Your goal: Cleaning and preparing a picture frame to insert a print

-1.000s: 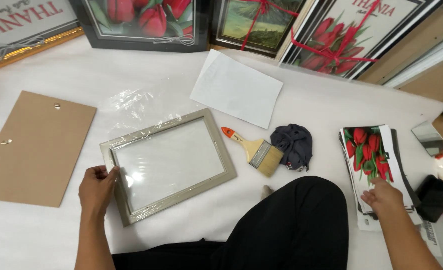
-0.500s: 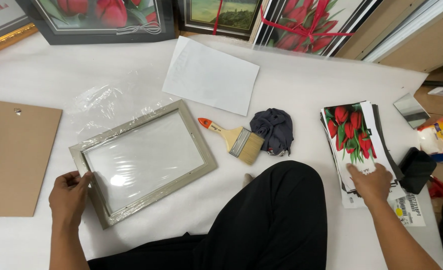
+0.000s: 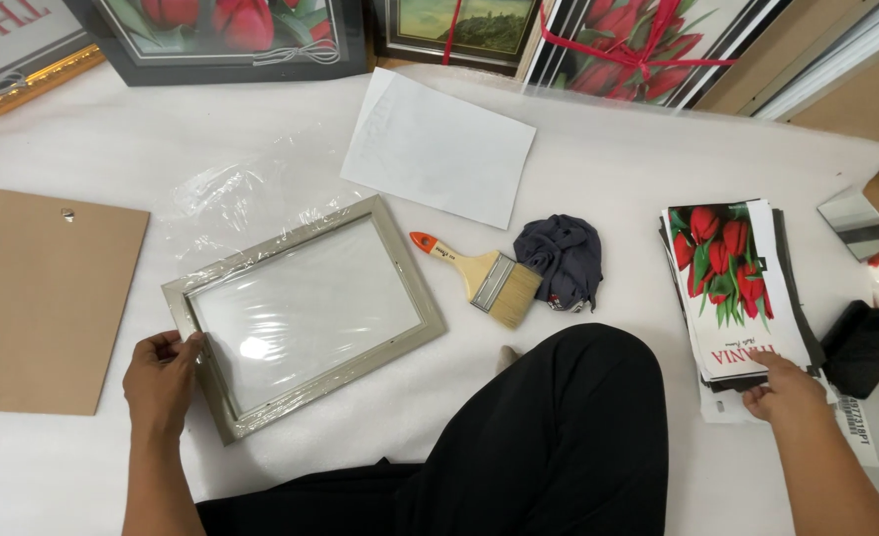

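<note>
Left hand: at 8 o'clock in the view, fingers curled over the left edge of the picture frame, thumb on the rim; a light pinch on the moulding, not a full fist.
Picture frame: grey-beige, lying flat and turned slightly anticlockwise, glass in it showing glare; spreads away from the left hand toward 2 o'clock, so the grip sits at its near-left side.
Right hand: at 4 o'clock, palm down, fingers loosely spread and resting on the near edge of the stack of prints; closed on nothing, only touching.
Stack of prints: red tulip sheet on top, lying just beyond the right hand toward 12 o'clock, fingertips on its near right corner.
Knee: black trouser leg at 6 o'clock, between the two hands.
Black case: dark, just beside the stack at its 3 o'clock.
Paintbrush: orange-tipped wooden handle, pale bristles pointing toward 4 o'clock, just right of the frame, apart from it.
Dark cloth: crumpled, touching or nearly touching the bristle end of the brush.
Backing board: brown, flat, at 9 o'clock, left of the frame.
Plastic film: clear, wrinkled, beyond the frame's far-left corner.
White sheet: at 12 o'clock, beyond the brush.
Framed flower pictures: leaning along the far edge.
</note>
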